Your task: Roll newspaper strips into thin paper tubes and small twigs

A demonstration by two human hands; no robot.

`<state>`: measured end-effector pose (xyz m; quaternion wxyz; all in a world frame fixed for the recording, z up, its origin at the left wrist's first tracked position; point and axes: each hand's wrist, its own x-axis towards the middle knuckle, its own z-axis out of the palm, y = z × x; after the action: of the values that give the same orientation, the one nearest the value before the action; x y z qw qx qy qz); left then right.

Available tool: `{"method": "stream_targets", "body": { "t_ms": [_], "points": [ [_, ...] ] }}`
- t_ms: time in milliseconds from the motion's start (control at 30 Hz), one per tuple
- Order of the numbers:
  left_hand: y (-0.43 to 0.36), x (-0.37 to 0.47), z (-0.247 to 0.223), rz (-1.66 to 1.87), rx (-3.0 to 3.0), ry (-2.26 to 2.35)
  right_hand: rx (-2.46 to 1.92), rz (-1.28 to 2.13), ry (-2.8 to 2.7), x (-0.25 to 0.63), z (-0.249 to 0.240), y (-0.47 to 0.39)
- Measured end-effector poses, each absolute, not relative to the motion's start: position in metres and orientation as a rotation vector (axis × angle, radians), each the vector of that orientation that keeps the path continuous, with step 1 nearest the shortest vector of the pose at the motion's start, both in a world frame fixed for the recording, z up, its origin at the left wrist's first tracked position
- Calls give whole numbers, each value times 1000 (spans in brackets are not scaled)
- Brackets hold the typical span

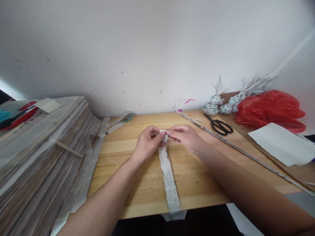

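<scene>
Both hands, left hand (147, 141) and right hand (185, 136), pinch the far end of a newspaper strip (169, 183); only that tip looks folded, the rest trails flat toward the person.

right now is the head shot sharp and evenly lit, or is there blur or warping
Head view: soft, even light, no hard glare; the newspaper strip held by the left hand and right hand reads fairly sharp; wide-lens warping bends the newspaper stack and table edge; the red plastic bag looks slightly smeared.

A craft workbench: stacked newspapers (36, 147), scissors (219, 125), rolled paper rods (236, 149), paint-flecked wall (147, 59).
</scene>
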<state>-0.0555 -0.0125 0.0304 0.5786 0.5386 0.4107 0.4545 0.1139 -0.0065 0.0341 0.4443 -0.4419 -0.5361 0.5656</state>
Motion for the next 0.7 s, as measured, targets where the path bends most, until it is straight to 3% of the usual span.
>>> {"method": "stream_targets", "body": {
  "t_ms": [700],
  "points": [
    [-16,-53,31,1041,1295,937,-1131,1370,-1263,111,26,-6]
  ]
}}
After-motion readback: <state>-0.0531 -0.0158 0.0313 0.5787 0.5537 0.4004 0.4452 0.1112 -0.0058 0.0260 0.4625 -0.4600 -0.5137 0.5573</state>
